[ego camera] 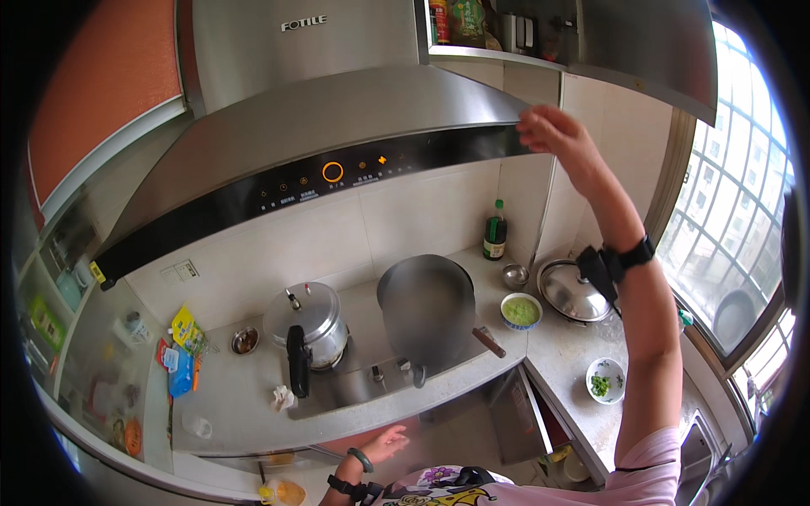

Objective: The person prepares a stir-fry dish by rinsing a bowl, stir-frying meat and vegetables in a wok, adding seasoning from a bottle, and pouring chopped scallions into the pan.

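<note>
My right hand (545, 129) is raised at the right end of the range hood's front edge (443, 142), fingers loosely curled; whether it touches the hood or pinches anything I cannot tell. Below the counter's front edge, my left hand (385, 443) holds nothing, its fingers slightly apart. A dark wok (427, 303), blurred by steam, sits on the right side of the hob. To its left stands a pressure cooker (316, 319) with a black handle. A brown handle (490, 343) lies beside the wok. The bowl of pale green food (521, 310) stands to the right.
Overhead at right, a cabinet door (645, 57) hangs open. A domed lid (573, 288), a small metal bowl (516, 275), a dark sauce bottle (495, 234) and a bowl of chopped greens (605, 381) stand on the counter. Below it, a drawer (519, 411) is pulled out.
</note>
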Available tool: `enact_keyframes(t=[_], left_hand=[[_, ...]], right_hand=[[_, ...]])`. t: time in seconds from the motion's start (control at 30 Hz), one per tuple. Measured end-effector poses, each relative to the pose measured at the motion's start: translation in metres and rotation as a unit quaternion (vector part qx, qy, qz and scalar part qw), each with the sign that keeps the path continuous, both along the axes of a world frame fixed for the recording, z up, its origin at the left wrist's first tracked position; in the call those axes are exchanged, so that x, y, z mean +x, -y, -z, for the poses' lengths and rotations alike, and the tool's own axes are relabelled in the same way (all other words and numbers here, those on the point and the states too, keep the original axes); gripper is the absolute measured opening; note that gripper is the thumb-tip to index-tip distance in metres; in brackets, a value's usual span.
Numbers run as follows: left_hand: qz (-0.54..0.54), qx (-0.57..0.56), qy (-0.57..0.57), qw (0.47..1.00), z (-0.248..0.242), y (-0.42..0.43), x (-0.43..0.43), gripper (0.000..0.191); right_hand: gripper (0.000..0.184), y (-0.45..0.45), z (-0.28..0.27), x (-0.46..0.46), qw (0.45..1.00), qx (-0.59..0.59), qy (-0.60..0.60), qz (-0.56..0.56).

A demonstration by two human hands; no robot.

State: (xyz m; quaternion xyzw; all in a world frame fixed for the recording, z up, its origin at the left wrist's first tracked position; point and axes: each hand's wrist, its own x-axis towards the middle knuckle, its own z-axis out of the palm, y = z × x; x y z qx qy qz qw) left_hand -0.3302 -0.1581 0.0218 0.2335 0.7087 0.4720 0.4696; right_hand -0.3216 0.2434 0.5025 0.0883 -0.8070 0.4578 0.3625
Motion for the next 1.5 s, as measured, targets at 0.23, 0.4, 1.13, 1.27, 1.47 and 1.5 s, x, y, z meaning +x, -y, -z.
enact_keyframes(t=[0.23, 0.4, 1.13, 1.27, 1.47, 1.5], left_hand=[[-0.062, 0.045, 0.014, 0.997, -0.011, 0.014, -0.048, 0.054], [-0.098, 0.060, 0.004, 0.993, 0.036, 0.020, -0.069, 0.052], [-0.193, 0.152, -0.156, 0.957, 0.115, 0.026, -0.082, 0.050], [-0.168, 0.168, -0.195, 0.952, 0.137, 0.020, -0.093, 0.046], [-0.202, 0.161, -0.087, 0.962, 0.133, 0.014, -0.092, 0.042], [-0.214, 0.185, -0.097, 0.954, 0.134, 0.014, -0.092, 0.041]], right_hand=[[0.039, -0.012, -0.089, -0.089, 0.995, 0.007, -0.046, 0.087], [0.047, -0.029, -0.127, -0.154, 0.970, 0.143, -0.006, 0.196], [0.033, -0.055, -0.190, -0.274, 0.944, 0.230, 0.097, 0.214], [0.035, -0.066, -0.185, -0.284, 0.952, 0.204, 0.108, 0.203], [0.042, -0.068, -0.183, -0.274, 0.982, 0.087, 0.105, 0.128], [0.043, -0.053, -0.183, -0.261, 0.987, 0.078, 0.090, 0.106]])
